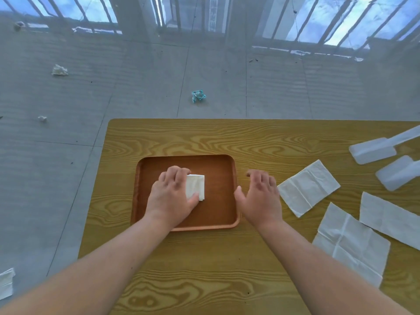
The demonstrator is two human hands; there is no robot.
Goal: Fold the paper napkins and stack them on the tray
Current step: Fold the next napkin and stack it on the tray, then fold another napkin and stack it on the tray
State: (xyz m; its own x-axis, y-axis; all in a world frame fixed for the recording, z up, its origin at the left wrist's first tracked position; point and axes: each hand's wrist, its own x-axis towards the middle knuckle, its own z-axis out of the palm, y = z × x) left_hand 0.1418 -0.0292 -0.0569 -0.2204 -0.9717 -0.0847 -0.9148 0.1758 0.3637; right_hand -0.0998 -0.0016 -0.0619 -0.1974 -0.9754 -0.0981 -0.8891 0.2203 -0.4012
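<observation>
A brown wooden tray (218,169) lies on the table in front of me. Inside it sits a small folded white napkin (197,185). My left hand (170,196) lies on the napkin's left part, fingers curled over its far edge and thumb at its near corner. My right hand (261,196) hovers just right of the tray's right rim, fingers spread, holding nothing. Three flat unfolded napkins lie to the right: one (308,187) closest to my right hand, one (351,244) nearer to me, one (391,214) at the far right.
Two translucent plastic packs (372,151) (397,172) lie at the table's right edge. The wooden table (204,269) ends at the left around the tray. Crumpled paper scraps (198,96) (59,70) lie on the grey floor beyond.
</observation>
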